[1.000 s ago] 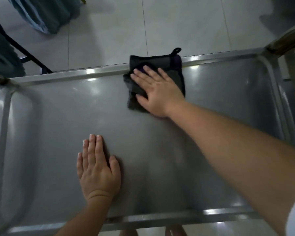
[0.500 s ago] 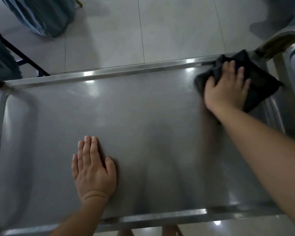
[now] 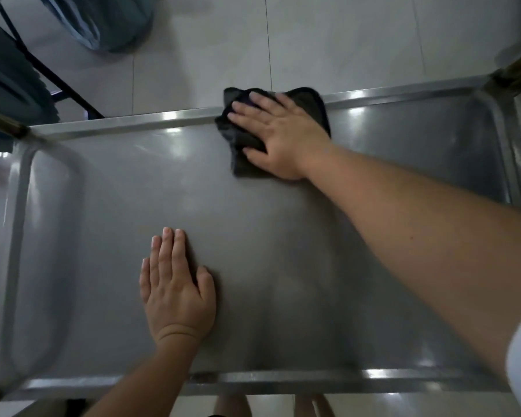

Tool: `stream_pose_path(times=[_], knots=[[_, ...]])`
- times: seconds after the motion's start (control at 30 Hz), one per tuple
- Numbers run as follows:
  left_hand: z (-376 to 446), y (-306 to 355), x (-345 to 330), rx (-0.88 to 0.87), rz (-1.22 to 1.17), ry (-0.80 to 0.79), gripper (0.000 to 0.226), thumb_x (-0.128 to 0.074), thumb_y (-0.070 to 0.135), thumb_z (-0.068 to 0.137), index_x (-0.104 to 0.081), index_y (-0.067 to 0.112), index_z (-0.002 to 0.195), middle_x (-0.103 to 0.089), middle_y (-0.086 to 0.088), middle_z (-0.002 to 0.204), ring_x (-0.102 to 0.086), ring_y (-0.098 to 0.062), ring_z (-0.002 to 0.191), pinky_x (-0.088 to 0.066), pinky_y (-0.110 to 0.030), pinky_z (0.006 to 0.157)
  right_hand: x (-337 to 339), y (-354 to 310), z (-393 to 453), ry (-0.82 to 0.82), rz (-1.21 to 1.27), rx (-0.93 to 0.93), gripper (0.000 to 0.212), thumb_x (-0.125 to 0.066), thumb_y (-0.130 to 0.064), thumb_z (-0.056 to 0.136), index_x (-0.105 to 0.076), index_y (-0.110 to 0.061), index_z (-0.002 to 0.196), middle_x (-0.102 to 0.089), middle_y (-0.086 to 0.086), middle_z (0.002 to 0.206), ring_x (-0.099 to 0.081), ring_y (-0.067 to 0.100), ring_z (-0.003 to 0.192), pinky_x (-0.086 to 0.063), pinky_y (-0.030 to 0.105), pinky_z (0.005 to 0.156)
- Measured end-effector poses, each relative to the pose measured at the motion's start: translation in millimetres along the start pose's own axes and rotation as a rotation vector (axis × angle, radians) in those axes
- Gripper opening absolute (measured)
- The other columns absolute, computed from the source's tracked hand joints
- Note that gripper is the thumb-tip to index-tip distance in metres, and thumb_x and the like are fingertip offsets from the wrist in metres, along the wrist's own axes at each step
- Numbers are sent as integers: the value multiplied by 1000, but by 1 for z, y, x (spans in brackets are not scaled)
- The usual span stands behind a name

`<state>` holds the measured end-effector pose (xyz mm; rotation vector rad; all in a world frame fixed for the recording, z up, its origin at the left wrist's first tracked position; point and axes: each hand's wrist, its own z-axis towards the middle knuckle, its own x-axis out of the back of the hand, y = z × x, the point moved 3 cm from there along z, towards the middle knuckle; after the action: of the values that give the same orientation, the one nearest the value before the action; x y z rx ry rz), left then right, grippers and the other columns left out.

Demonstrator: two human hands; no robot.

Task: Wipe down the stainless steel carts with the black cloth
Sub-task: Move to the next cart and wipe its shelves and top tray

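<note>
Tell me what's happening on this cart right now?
A person is wiping the cart top. The right hand presses the black cloth flat against the far rim, near the middle; part of the cloth overhangs the edge. The left hand rests flat on the near part of the top, holding nothing.

head view | looks steeply down, close above cart top [image 3: 253,236] | tiled floor [image 3: 343,40] beyond far rim

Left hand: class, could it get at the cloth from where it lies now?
Probably yes. The left hand lies flat on the cart top, with bare steel between it and the cloth, though the right hand covers most of it.
</note>
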<state>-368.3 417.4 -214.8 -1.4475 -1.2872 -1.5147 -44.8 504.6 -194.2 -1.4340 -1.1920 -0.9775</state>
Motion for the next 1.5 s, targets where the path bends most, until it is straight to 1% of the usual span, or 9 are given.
stream_pose_path(times=[0.17,0.23,0.33,0.43,0.53,0.7,0.9,1.07,1.5], knots=[[0,1,2,3,-12,5,76,-37,43,96,-25,22,168,-20,1,177,-6,-15,164,-6,-44,133,21,112,-52,157,55,-397,70,-36,-62,90,-47,-24,147,-54,11,149,-45,33,139,-29,46,117],[0,2,3,2,-17,2,76,-37,43,96,-25,22,168,-20,0,176,-7,-16,164,-7,-45,133,22,149,-86,162,65,-499,73,-34,-61,91,-45,-19,150,-49,14,154,-41,35,143,-25,48,120],[0,3,3,-2,-25,6,76,-38,42,96,-26,21,168,-21,-1,176,-9,-17,164,-7,-46,133,22,189,-135,131,81,-652,81,-27,-61,93,-26,-19,162,-23,7,171,-16,31,157,-8,46,128],[0,3,4,-7,-26,-6,76,-35,44,97,-25,21,168,-19,-1,177,-7,-17,164,-6,-45,133,18,200,-159,114,54,-689,82,-23,-61,95,-11,-21,166,-5,4,174,0,29,160,-1,46,129],[0,3,4,-1,-32,-3,76,-34,44,96,-25,21,168,-20,-1,177,-8,-17,164,-5,-44,133,12,194,-171,149,47,-767,82,-23,-60,97,-9,-20,167,-3,6,174,-1,30,160,-2,47,129],[0,4,5,9,-38,-7,76,-34,44,95,-25,22,168,-19,0,177,-8,-17,164,-4,-44,133,-1,178,-206,180,29,-870,81,-24,-62,96,-15,-20,166,-16,9,172,-11,30,159,-6,51,128],[1,9,12,9,-47,-30,79,-33,46,93,-23,21,168,-16,0,177,-7,-17,164,-1,-42,132,-25,152,-266,188,8,-902,82,-23,-64,97,-13,-21,166,-12,4,173,-5,25,160,-8,50,129],[-1,10,13,2,-66,-29,80,-34,46,92,-24,20,167,-17,-2,177,-8,-19,164,-2,-44,132,-49,107,-327,229,19,-918,80,-28,-60,99,-16,-17,165,-18,9,172,-10,29,159,-13,53,128],[0,7,6,-10,-70,6,77,-36,46,94,-22,24,166,-18,-1,176,-9,-19,163,-5,-47,132,-95,-25,-455,155,120,-1008,78,-22,-63,102,-9,-20,167,-10,6,174,-4,25,161,-13,55,128]])
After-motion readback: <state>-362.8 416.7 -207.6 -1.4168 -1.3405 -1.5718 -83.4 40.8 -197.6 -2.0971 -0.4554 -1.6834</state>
